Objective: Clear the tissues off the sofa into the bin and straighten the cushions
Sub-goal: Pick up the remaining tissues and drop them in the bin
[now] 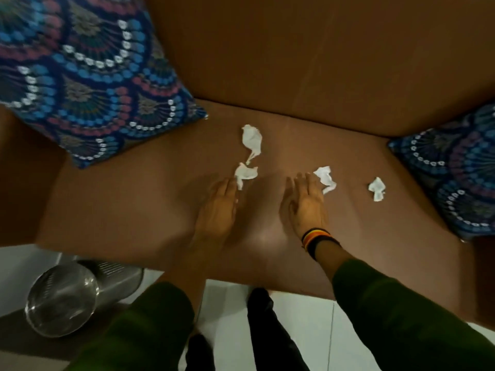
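Observation:
Several crumpled white tissues lie on the brown sofa seat [134,199]. A long one [251,140] lies near the backrest. Another tissue [245,174] touches the fingertips of my left hand [217,212], which is flat and open on the seat. A third tissue [325,178] lies at the fingertips of my right hand [305,207], also open, palm down. A small tissue [377,188] sits further right. A patterned blue cushion [88,76] leans tilted at the left; a second cushion [455,178] lies at the right edge. The shiny metal bin [69,295] stands on the floor, lower left.
White tiled floor [308,317] runs in front of the sofa, with my dark-clad legs on it. A dark mat [16,336] lies under the bin. The sofa backrest [321,62] rises behind the tissues.

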Demonstrator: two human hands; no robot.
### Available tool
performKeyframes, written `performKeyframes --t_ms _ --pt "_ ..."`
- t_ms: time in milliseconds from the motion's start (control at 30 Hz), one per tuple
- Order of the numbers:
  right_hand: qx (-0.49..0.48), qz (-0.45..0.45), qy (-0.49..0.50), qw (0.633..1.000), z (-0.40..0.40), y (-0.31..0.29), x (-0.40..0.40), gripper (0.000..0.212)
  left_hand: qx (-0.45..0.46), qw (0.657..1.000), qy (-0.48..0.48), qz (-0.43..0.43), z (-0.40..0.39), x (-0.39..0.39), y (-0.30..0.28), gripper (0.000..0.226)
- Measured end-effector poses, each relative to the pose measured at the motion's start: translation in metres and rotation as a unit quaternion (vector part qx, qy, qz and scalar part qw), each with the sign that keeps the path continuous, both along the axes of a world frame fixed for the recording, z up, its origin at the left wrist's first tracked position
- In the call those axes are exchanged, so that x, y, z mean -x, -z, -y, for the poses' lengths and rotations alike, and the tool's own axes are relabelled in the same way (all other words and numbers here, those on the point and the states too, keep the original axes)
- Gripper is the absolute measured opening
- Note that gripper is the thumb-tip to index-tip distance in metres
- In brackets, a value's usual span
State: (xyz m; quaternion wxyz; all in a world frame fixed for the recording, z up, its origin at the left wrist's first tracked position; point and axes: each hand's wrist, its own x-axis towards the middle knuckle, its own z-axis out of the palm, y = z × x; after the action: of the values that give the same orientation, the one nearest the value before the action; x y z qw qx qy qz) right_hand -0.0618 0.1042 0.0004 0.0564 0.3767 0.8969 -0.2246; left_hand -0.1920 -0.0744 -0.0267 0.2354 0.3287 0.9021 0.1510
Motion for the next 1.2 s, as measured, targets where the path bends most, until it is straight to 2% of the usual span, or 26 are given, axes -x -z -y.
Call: performKeyframes --t_ms 100,200,300,367,433,533,600,667,700,767,900,933,1067,1200 --pt "-0.001 0.032 0.015 0.999 -0.055 0.015 -0.009 0.067 0.025 0.999 -0.033 -0.006 -0.044 0.005 0.011 0.06" --pt "0.005 0.093 -0.013 0.996 -0.095 0.034 -0.011 0.074 0.047 0.996 -0.079 -0.009 -0.073 0.008 0.018 0.059" --pt "-0.005 0.135 -0.051 0.989 -0.112 0.048 -0.008 0.073 0.069 0.99 -0.121 -0.007 -0.089 0.011 0.019 0.049" --pt "-0.015 0.118 -0.06 0.991 -0.113 0.05 -0.009 0.065 0.048 0.991 -0.119 -0.022 -0.091 0.01 0.015 0.038" --pt "0.013 0.101 -0.056 0.993 -0.11 0.049 -0.014 0.047 0.014 0.994 -0.11 -0.021 -0.091 0.004 0.009 0.034" --pt "0.071 0.117 -0.03 0.99 -0.109 0.041 -0.028 0.027 0.032 0.997 -0.063 -0.027 -0.091 -0.007 0.001 0.033" --pt "0.078 0.098 0.015 0.992 -0.116 0.032 -0.043 0.022 0.05 0.998 -0.02 -0.035 -0.096 -0.012 -0.002 0.031" --pt "0.072 0.031 0.103 0.992 -0.128 0.018 -0.059 0.02 0.048 0.997 0.005 -0.055 -0.108 -0.014 -0.008 0.023" --pt "0.065 -0.004 0.153 0.986 -0.137 0.013 -0.068 0.023 0.041 0.997 0.008 -0.067 -0.116 -0.012 -0.011 0.021" --pt "0.066 -0.028 0.233 0.97 -0.16 0.008 -0.081 0.044 0.011 0.996 -0.02 -0.082 -0.136 -0.005 -0.013 0.019" --pt "0.145 -0.045 0.326 0.933 -0.199 0.021 -0.095 0.072 -0.011 0.989 -0.132 -0.061 -0.165 0.026 -0.006 0.024" --pt "0.158 -0.051 0.333 0.928 -0.204 0.026 -0.097 0.07 -0.011 0.986 -0.155 -0.053 -0.168 0.034 -0.002 0.025" --pt "0.125 0.01 0.312 0.942 -0.204 0.05 -0.093 0.031 0.006 0.974 -0.225 -0.018 -0.177 0.051 0.013 0.026" --pt "0.087 -0.012 0.285 0.954 -0.184 0.057 -0.094 0.014 -0.007 0.966 -0.258 -0.033 -0.179 0.049 0.017 0.024"
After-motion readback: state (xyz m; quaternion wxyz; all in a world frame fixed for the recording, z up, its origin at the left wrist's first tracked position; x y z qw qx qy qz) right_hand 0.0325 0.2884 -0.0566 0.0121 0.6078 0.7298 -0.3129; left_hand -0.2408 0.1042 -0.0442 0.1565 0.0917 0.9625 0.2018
